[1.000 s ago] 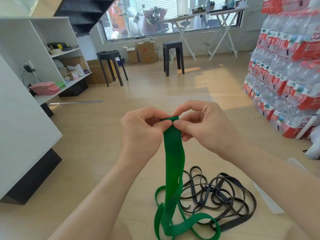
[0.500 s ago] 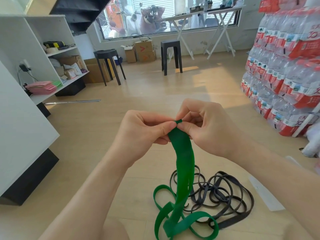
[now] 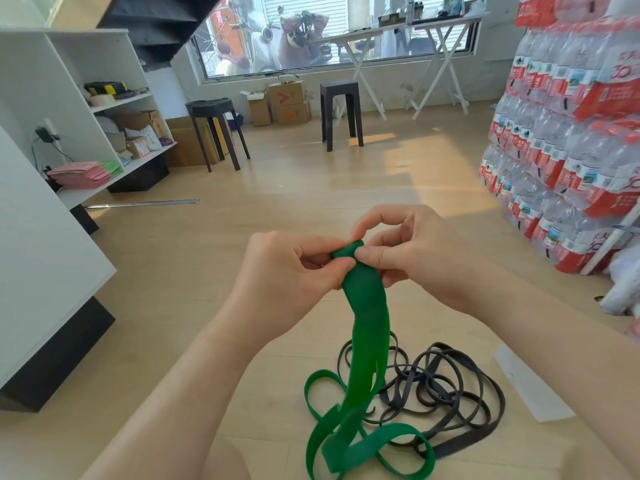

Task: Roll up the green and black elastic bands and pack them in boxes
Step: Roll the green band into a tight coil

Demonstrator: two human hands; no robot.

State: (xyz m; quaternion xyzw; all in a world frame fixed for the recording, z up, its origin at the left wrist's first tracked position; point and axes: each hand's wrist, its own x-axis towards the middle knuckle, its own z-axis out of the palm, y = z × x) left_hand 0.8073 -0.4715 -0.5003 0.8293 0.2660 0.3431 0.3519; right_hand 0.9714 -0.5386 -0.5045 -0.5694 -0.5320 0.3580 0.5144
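A green elastic band (image 3: 369, 327) hangs from both my hands down to the wooden floor, where its loose end lies in loops. Its top end is curled into a small roll between my fingertips. My left hand (image 3: 287, 275) pinches the roll from the left. My right hand (image 3: 412, 251) pinches it from the right with thumb and forefinger. A black elastic band (image 3: 446, 386) lies in a tangled pile on the floor just right of the green loops. No packing box shows near my hands.
A flat white sheet (image 3: 530, 389) lies on the floor right of the black band. Stacked packs of water bottles (image 3: 568, 133) fill the right side. A white shelf unit (image 3: 69, 133) stands left; two black stools (image 3: 341, 112) and cardboard boxes (image 3: 289, 103) stand farther back.
The top end of the green band has gone from a flat pinched tip to a small curled roll. My right forefinger has lifted and arched over it.
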